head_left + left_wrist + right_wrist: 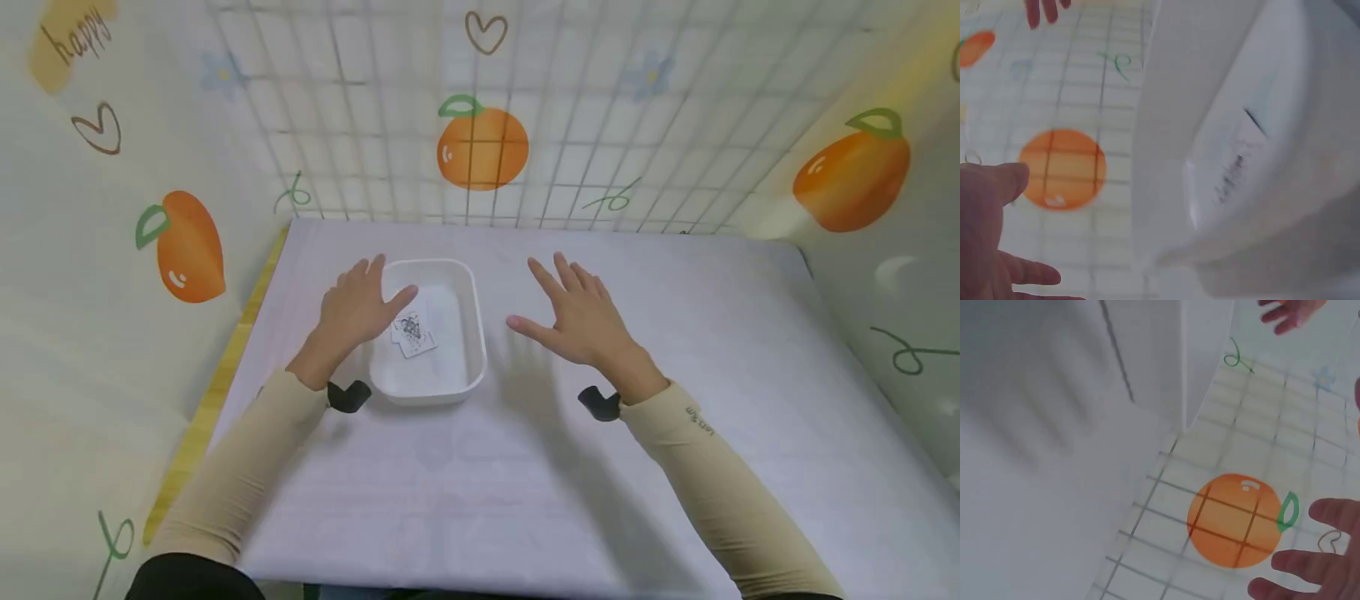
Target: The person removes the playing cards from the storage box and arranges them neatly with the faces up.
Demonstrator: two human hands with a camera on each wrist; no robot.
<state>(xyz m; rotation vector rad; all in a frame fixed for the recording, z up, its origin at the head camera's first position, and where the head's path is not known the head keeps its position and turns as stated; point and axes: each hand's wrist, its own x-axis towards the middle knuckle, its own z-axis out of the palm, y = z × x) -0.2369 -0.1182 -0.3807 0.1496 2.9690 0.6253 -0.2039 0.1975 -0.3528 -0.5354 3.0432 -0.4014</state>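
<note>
In the head view a white plastic tub (480, 350) stands on the table, left of the middle. Several playing cards (414, 333) lie inside it, the top one face up with a dark figure; the left wrist view shows the cards (1238, 162) behind the tub's wall. My left hand (356, 304) hovers over the tub's left side, fingers spread and holding nothing. To the right of the tub, my right hand (585, 321) is held above the table with its fingers spread, also holding nothing.
A pale lilac cloth (465, 500) covers the table, with a yellow strip (217, 375) along its left edge. Behind the table hangs a white curtain with printed oranges (483, 150) over a wire grid (585, 108). More printed curtain hangs on both sides.
</note>
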